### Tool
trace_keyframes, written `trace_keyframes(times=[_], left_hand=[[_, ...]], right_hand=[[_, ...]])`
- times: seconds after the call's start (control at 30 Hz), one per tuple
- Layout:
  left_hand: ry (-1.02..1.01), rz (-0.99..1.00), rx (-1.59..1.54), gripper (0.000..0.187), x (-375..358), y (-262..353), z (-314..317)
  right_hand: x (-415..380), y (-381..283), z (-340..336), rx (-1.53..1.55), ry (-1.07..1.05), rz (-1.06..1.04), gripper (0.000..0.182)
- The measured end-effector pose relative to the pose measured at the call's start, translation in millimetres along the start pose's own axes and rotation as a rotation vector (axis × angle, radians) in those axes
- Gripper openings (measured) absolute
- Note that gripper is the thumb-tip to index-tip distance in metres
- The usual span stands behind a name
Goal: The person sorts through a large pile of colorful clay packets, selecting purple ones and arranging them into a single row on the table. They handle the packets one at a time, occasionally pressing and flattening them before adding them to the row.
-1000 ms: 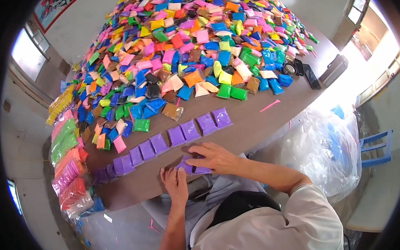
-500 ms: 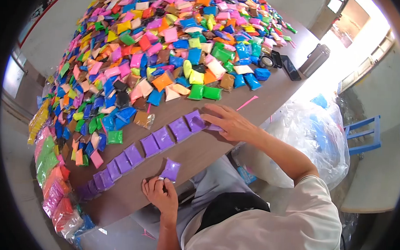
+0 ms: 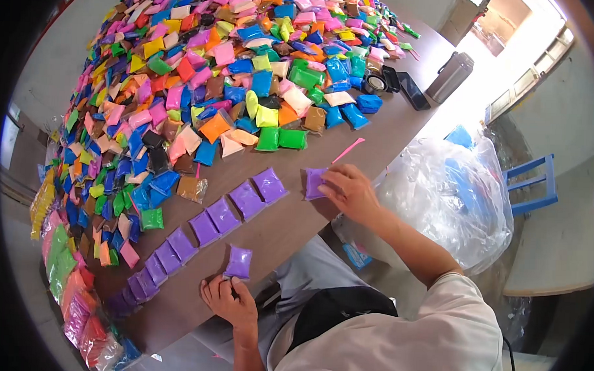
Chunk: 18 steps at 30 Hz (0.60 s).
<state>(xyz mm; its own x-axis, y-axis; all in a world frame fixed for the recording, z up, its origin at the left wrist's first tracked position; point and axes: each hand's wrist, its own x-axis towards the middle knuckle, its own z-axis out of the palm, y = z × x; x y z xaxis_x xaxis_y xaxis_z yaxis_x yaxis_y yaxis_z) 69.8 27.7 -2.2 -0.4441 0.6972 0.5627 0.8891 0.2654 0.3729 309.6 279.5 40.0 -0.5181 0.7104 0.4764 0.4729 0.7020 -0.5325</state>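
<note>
My right hand has its thumb and fingertips on the right side of a purple packet, which lies flat beyond the upper right end of a slanting row of purple packets. Below the row, another purple packet rests by itself near the table edge. My left hand is just under that packet, its bent fingers somewhat apart and close to the packet's lower corner. Whether they touch it is hard to tell.
A large heap of colourful packets covers the far side of the brown table. A pink strip, a phone and a metal flask lie or stand to the right. Beside the table are a clear plastic bag and a blue stool.
The view has shifted. The purple packet under my right hand now lies flatter and shows more of its face, apart from the row. My left hand has drawn back slightly from the single packet.
</note>
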Motion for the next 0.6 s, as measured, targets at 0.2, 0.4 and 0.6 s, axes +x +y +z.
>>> trace_keyframes(times=[0.2, 0.4, 0.6], left_hand=[[-0.011, 0.007, 0.000, 0.021, -1.2, -1.7, 0.1], [-0.018, 0.006, 0.019, 0.021, 1.5, 1.3, -0.7], [0.007, 0.018, 0.038, 0.020, 1.4, 0.1, 3.2]], right_hand=[[2.2, -6.2, 18.2, -0.035, -0.016, 0.040, 0.029], [13.7, 4.0, 33.2, 0.011, 0.011, 0.001, 0.030], [36.1, 0.7, 41.4, 0.023, -0.034, -0.010, 0.028]])
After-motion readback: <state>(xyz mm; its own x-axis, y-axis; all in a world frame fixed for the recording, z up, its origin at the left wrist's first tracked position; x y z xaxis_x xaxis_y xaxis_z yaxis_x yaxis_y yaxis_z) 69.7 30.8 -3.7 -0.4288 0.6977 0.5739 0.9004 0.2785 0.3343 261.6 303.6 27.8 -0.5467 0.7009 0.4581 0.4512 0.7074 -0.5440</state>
